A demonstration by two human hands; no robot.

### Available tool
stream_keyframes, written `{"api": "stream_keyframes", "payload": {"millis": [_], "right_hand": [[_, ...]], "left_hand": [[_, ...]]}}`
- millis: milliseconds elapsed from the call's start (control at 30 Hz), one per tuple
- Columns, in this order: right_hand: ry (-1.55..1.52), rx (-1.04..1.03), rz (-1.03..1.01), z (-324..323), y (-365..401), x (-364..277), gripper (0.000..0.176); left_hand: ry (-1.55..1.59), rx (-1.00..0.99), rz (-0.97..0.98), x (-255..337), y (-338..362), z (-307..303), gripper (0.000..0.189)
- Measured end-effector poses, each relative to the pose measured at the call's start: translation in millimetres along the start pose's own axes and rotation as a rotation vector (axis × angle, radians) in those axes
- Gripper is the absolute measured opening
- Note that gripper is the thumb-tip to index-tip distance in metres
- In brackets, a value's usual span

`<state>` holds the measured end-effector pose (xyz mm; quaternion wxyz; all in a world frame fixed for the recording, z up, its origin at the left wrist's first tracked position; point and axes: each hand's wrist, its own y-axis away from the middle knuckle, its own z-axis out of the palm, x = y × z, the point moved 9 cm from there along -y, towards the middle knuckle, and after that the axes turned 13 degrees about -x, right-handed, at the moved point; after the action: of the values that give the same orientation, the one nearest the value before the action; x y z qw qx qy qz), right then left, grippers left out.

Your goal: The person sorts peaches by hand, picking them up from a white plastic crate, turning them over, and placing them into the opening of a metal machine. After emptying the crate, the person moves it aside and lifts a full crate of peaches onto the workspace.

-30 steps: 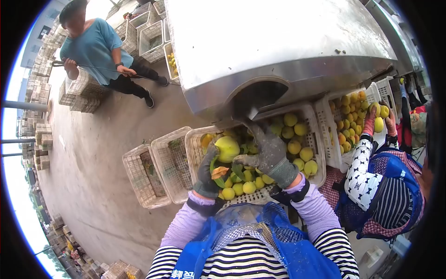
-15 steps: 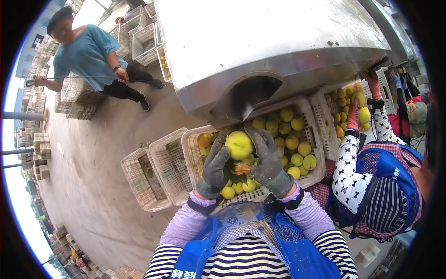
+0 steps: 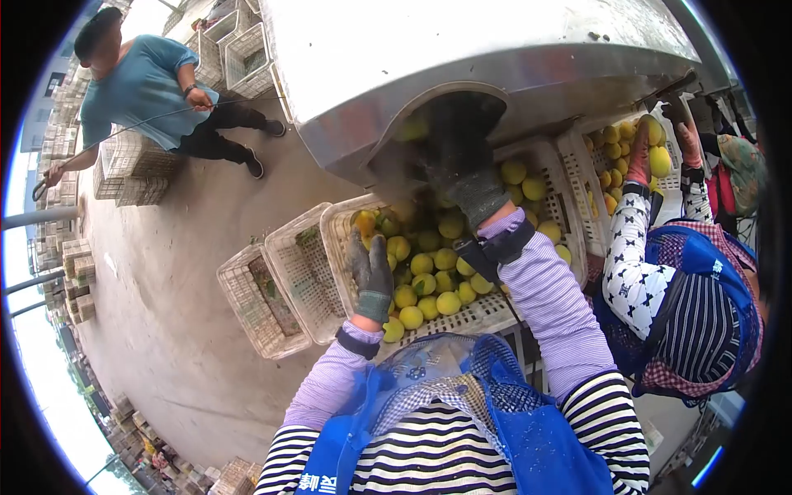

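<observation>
Several yellow-green peaches (image 3: pixel 445 282) fill a white plastic crate (image 3: pixel 338 247) in front of me. My left hand (image 3: pixel 370 272), in a grey glove, is over the crate's left part with its fingers apart, close to an orange-yellow peach (image 3: pixel 364 221). My right hand (image 3: pixel 458 132), also gloved, reaches into the dark round opening of the metal machine (image 3: pixel 528 82). Its fingers are lost in shadow there. A blurred yellow-green peach (image 3: pixel 412 127) shows in the opening, left of that hand; whether the hand touches it I cannot make out.
Two white crates (image 3: pixel 301 256) stand to the left on the concrete floor. A person in a blue shirt (image 3: pixel 140 87) holds a long thin rod at the upper left. To the right, a co-worker (image 3: pixel 693 313) handles peaches over another crate (image 3: pixel 590 177). Stacked crates (image 3: pixel 136 169) stand farther back.
My hands have parted. The right one has gone up into the machine's opening; the left has moved down-left, away from the large peach that was between them. The view has shifted slightly.
</observation>
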<state>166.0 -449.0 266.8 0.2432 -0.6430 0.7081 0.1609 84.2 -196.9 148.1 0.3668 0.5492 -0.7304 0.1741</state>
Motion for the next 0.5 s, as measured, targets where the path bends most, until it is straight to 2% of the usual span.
{"api": "stream_keyframes", "payload": {"millis": [67, 100, 167, 233, 267, 300, 400, 500], "right_hand": [[-0.216, 0.012, 0.0, -8, 33, 18, 0.034], [-0.319, 0.019, -0.002, -13, 53, 31, 0.03], [-0.083, -0.199, 0.057, 29, 96, 69, 0.022], [0.152, -0.525, 0.048, 99, 136, 97, 0.025], [0.186, -0.569, 0.004, 137, 155, 107, 0.025], [0.221, -0.612, -0.044, 177, 173, 117, 0.025], [0.538, -0.835, -0.019, 284, 219, 143, 0.024], [0.383, -0.975, 0.198, 294, 223, 158, 0.034]], "left_hand": [[0.151, -0.138, -0.249, -18, -5, 31, 0.06], [0.0, -0.338, -0.27, -19, -5, 60, 0.064], [-0.307, -0.715, -0.286, -31, -1, 114, 0.074], [-0.466, -0.903, -0.331, -47, 7, 165, 0.08], [-0.55, -0.998, -0.351, -51, 13, 186, 0.083], [-0.615, -0.947, -0.368, -44, 15, 186, 0.09], [-0.726, -0.832, -0.323, -23, 8, 193, 0.089], [-0.752, -0.787, -0.266, -37, 3, 207, 0.088]]}}
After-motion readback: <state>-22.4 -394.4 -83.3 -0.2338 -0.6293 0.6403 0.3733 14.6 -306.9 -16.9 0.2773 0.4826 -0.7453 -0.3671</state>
